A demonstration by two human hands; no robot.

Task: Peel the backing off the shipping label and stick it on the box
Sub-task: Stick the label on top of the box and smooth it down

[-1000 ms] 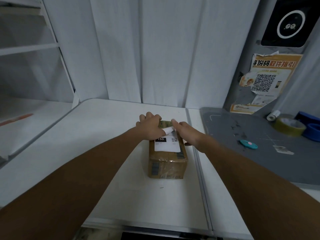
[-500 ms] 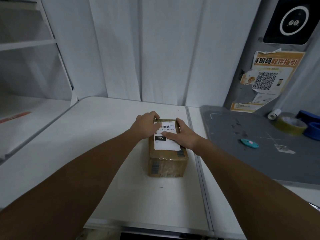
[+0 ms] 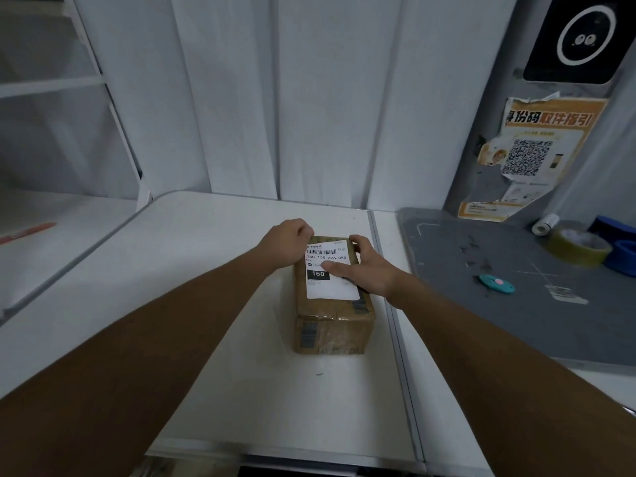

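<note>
A brown cardboard box (image 3: 330,330) lies on the white table (image 3: 206,277). A white shipping label (image 3: 332,291) with a barcode and a black "150" block lies flat on the box's top. My left hand (image 3: 287,244) has its fingers curled at the box's far left corner, touching the label's far edge. My right hand (image 3: 373,271) grips the far right side of the box, with its thumb pressed on the middle of the label. No backing paper is visible.
A grey cutting mat (image 3: 481,325) lies to the right, with a teal cutter (image 3: 496,283), a yellowish tape roll (image 3: 578,247), a blue tape roll (image 3: 623,259) and a small white roll (image 3: 545,223) on it. An orange QR poster (image 3: 530,160) hangs behind. White shelves (image 3: 51,84) stand at left.
The lifted far end of the label has been laid flat on the box. My right thumb slid onto the middle of the label; my left hand stayed at the far left corner.
</note>
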